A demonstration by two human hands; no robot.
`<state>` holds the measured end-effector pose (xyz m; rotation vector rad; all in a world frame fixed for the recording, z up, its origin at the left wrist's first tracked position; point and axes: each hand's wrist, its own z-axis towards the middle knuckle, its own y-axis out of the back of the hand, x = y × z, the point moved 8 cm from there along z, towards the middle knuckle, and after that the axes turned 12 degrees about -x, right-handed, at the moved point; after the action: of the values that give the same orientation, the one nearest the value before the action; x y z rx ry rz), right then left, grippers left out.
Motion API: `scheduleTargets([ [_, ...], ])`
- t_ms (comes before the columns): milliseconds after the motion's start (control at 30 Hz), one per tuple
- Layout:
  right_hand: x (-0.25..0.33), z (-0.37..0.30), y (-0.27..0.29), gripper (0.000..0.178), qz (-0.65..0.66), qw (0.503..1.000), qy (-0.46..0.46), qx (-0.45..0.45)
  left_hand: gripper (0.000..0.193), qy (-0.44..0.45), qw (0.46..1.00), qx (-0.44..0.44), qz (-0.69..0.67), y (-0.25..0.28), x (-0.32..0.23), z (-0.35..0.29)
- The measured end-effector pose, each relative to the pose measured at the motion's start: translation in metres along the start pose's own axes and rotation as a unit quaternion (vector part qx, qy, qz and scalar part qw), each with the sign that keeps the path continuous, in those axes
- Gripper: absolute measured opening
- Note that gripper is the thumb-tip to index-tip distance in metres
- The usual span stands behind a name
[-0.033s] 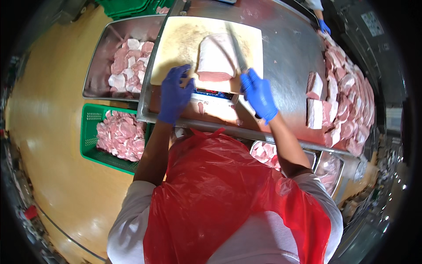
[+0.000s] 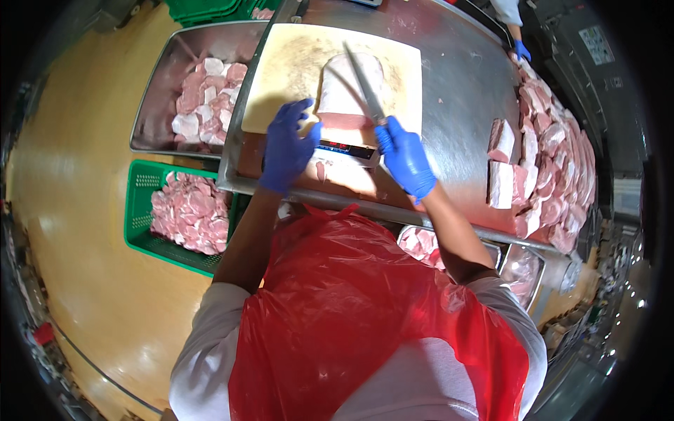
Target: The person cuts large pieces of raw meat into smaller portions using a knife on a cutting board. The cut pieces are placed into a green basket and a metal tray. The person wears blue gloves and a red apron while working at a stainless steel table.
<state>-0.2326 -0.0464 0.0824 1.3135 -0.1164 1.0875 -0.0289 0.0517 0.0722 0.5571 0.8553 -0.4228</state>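
your right hand (image 2: 406, 158) grips the knife (image 2: 364, 84), tip away and leftward over the meat slab (image 2: 342, 99); that lies on the cutting board (image 2: 281, 63), long axis away from you. left hand (image 2: 289, 151) nearby, fingers parted.

My left grip (image 2: 289, 149) and right grip (image 2: 406, 156) are both gloved in solid blue. The knife (image 2: 363, 81) has a grey blade. The loin (image 2: 337, 95) shows white on top and pink along its near face. I see a cream board (image 2: 286, 67) mottled with brownish stains, on a silver-grey counter (image 2: 463, 84). The display (image 2: 333, 145) glows red. My apron (image 2: 330, 295) is plain red, my sleeve (image 2: 207, 351) whitish. The basket (image 2: 137, 217) is green, the chops (image 2: 554, 161) pink and white, the floor (image 2: 77, 210) yellowish tan.
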Motion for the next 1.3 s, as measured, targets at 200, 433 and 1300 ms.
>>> scheduleTargets([
  [200, 0.065, 0.018, -0.049, 0.017, -0.146, 0.981, 0.037, 0.12, 0.011, 0.053, 0.997, -0.033, -0.044, -0.022, 0.027, -0.016],
  [433, 0.031, -0.003, -0.052, 0.02, -0.228, 0.959, 0.107, 0.129, 0.006, 0.023, 0.994, -0.099, -0.036, -0.015, 0.021, -0.023],
  [1300, -0.017, -0.007, 0.013, 0.029, -0.269, 0.935, 0.078, 0.217, 0.013, 0.007, 0.989, -0.118, 0.085, 0.017, 0.024, -0.039],
])
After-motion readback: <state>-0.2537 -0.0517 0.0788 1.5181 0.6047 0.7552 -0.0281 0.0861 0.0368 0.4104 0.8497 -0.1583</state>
